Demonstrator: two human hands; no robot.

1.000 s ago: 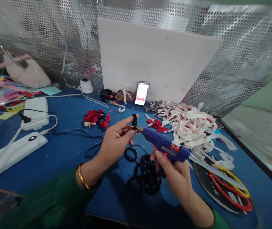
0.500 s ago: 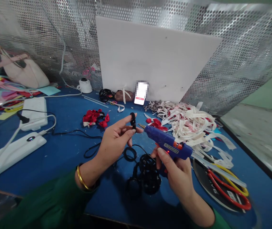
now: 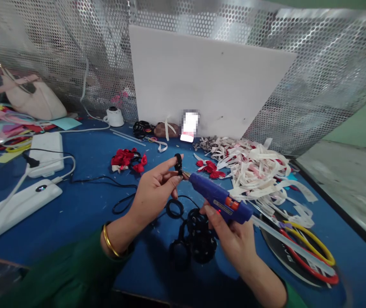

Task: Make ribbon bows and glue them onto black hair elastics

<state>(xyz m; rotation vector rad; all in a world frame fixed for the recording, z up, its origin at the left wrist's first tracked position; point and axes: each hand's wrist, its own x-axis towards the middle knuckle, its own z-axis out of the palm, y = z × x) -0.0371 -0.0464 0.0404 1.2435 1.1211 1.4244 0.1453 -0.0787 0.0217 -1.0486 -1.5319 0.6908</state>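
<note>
A small black hair tie (image 3: pixel 178 162) is pinched upright between the fingers and thumb of my left hand (image 3: pixel 153 188). My right hand (image 3: pixel 230 235) is wrapped round the handle of a blue hot glue gun (image 3: pixel 218 192), whose red light is lit. The gun's metal nozzle meets the lower part of the hair tie, or comes very close to it. A clear glue stick (image 3: pixel 285 241) sticks out of its back end. Below the hands lies a pile of black hair ties (image 3: pixel 202 239), with one loose ring (image 3: pixel 174 208) beside it.
Red ribbon pieces (image 3: pixel 126 160) lie left of centre, more red bows (image 3: pixel 210 168) to the right. White ribbon strips (image 3: pixel 256 167) are heaped at right. Scissors with red and yellow handles (image 3: pixel 314 252) rest on a black disc. A power strip (image 3: pixel 19 205) with cables lies left; a lit phone (image 3: pixel 189 126) leans on a white board.
The glue gun has moved left and slightly down, bringing its nozzle to the hair tie. My left hand has stayed nearly still, keeping its pinch.
</note>
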